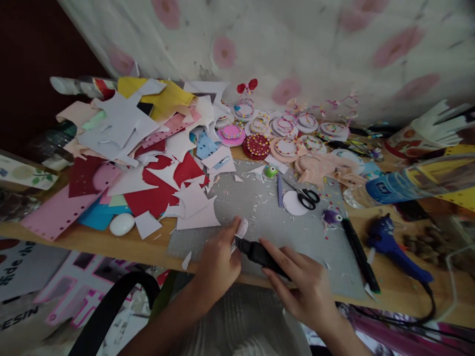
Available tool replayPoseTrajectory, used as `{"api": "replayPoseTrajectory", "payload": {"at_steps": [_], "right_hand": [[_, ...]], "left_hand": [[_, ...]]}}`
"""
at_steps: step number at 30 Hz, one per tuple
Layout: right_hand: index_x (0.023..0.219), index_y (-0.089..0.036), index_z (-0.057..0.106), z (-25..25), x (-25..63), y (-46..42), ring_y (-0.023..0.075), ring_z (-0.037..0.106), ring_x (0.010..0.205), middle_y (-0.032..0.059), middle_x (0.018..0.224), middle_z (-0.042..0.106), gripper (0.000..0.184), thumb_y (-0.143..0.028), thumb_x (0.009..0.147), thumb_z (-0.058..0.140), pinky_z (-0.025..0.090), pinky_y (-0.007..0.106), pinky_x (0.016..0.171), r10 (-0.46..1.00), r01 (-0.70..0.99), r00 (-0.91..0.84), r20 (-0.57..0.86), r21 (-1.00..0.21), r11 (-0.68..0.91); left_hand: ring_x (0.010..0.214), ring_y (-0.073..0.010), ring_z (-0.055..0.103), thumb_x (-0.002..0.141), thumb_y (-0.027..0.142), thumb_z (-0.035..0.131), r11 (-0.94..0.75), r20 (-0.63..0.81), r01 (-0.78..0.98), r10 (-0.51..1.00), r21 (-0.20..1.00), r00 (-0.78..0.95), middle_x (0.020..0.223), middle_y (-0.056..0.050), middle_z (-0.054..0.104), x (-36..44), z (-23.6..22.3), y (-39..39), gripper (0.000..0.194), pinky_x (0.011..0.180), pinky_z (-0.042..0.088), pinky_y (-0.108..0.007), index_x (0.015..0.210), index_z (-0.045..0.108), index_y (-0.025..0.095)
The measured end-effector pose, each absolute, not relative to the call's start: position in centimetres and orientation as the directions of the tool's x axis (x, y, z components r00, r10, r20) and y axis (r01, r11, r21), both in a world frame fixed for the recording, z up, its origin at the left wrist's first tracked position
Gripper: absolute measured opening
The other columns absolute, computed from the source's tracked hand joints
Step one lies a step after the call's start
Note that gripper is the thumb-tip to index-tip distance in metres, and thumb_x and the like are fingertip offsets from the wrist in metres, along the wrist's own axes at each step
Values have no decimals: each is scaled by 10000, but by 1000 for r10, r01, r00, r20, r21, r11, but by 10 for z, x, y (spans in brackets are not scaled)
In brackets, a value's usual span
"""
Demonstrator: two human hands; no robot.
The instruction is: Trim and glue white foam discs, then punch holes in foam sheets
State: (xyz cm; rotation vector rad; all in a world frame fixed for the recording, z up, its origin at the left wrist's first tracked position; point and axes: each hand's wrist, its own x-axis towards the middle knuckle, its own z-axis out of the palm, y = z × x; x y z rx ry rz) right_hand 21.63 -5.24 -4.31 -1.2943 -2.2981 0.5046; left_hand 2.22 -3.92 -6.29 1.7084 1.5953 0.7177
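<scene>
Two hands, one glue gun

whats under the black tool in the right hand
The grey mat shows around the black tool, strewn with small white scraps. The part directly behind the tool and the right hand is covered, so whatever lies there can't be seen.

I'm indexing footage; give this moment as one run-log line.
left hand: holds pale piece | right hand: holds black cutter, tip at piece | grey mat: scissors, white disc | right of mat: blue glue gun
</scene>
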Motion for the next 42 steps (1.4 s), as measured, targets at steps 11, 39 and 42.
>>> {"api": "replayPoseTrajectory", "payload": {"at_steps": [11, 39, 42], "right_hand": [[1374, -210, 503, -27, 225, -62, 129, 617, 614, -1, 732, 626, 429, -307, 957, 491, 428, 257, 571, 842, 775, -502, 198, -329, 540], [1394, -230, 470, -35, 221, -66, 133, 645, 610, 9, 749, 666, 443, -292, 956, 477, 471, 216, 529, 881, 721, -455, 128, -529, 448], [1382, -224, 487, -33, 215, -65, 132, 631, 598, 2, 725, 642, 432, -299, 957, 473, 445, 226, 517, 865, 717, -481, 139, -505, 480]], "left_hand": [[1176, -255, 613, 694, -43, 488, 0, -77, 682, 994, 731, 83, 1303, -117, 623, 31, -62, -38, 659, 975, 514, -427, 1322, 526, 156], [1056, -239, 684, 720, 13, 438, -102, 84, 686, 995, 720, 60, 1202, -111, 685, 21, -66, -49, 582, 891, 572, -347, 1274, 585, 112], [1059, -238, 682, 677, -1, 445, -85, 56, 677, 996, 731, 65, 1214, -112, 678, 20, -64, -49, 634, 892, 571, -344, 1287, 575, 113]]}}
